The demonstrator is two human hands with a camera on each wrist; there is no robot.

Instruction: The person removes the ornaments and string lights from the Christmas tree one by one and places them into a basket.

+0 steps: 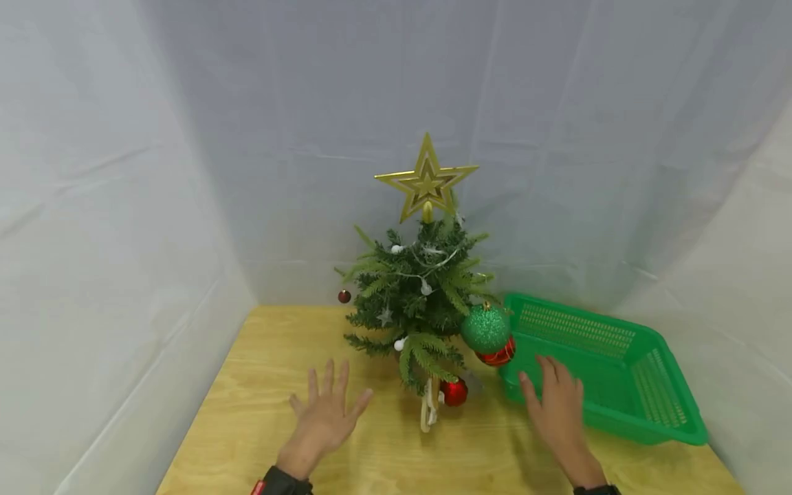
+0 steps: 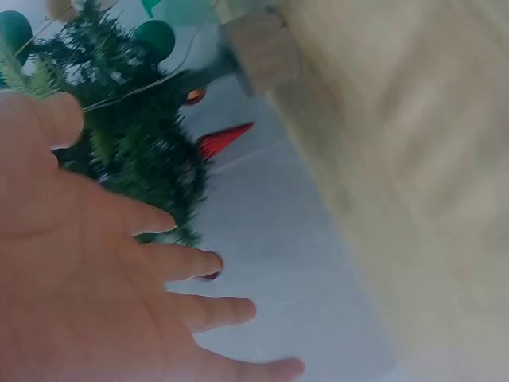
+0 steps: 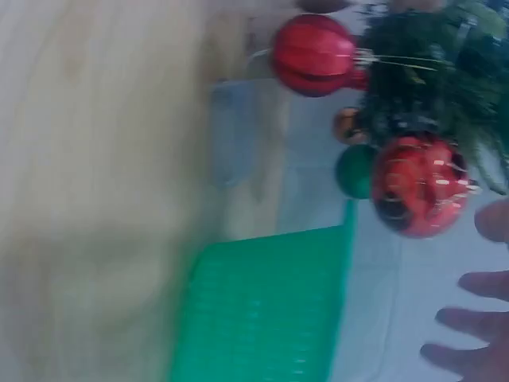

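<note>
A small Christmas tree (image 1: 402, 289) stands on the table with a gold star (image 1: 427, 182) on its top. My left hand (image 1: 322, 426) is held in front of the tree's left side, its fingers straight and spread, holding nothing. In the left wrist view the palm (image 2: 79, 278) faces the tree. To the right of the tree, my right hand (image 1: 557, 405) overlaps the near edge of the green basket (image 1: 656, 430), fingers loosely extended with nothing in them. Closest to it hang a green glitter ball (image 1: 486, 328) and a red patterned ball (image 3: 417, 187).
A shiny red ball (image 1: 454, 392) hangs low, near a pale wooden ornament (image 1: 427, 409). A small dark red ball (image 1: 344, 296) sticks out at the left. The tree's block-shaped base (image 2: 261, 52) shows in the left wrist view. White sheeting (image 1: 309, 137) encloses the wooden table (image 1: 247, 412).
</note>
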